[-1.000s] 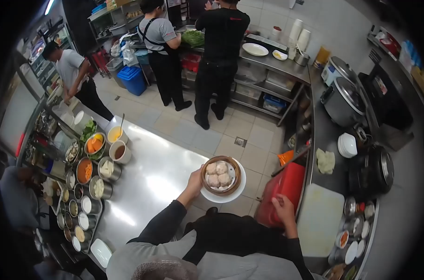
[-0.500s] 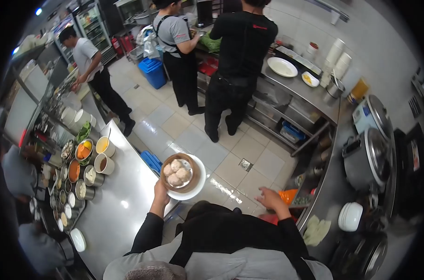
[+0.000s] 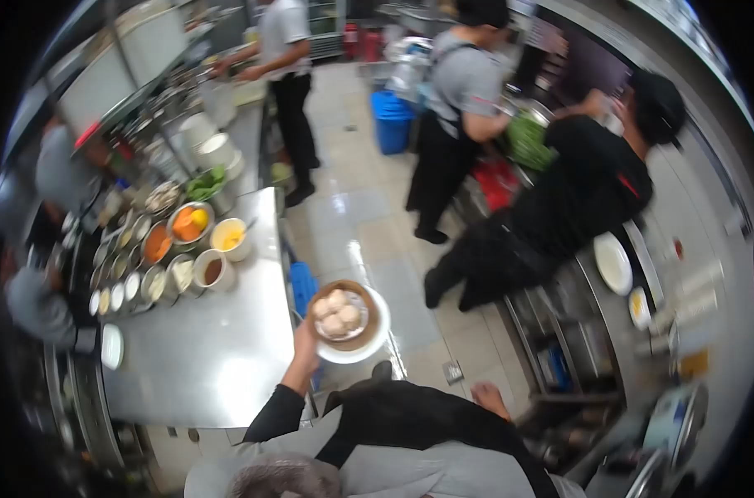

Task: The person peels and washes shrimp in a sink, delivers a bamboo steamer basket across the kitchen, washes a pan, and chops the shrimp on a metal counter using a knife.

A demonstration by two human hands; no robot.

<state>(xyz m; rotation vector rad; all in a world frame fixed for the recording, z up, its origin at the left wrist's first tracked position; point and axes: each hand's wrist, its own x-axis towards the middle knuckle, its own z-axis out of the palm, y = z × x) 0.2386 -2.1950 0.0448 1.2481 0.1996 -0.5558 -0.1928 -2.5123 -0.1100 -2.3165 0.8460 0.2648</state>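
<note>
Dumplings (image 3: 338,315) sit in a round basket (image 3: 363,339) on a plate (image 3: 356,355), right of the tabletop (image 3: 198,357); the left hand (image 3: 306,347) grips the plate's left side; whether the blurred right hand's (image 3: 490,400) fingers are open, I cannot tell.

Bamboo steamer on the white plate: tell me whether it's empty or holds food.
Holds food: four dumplings show in the open bamboo steamer, with no lid over them.
</note>
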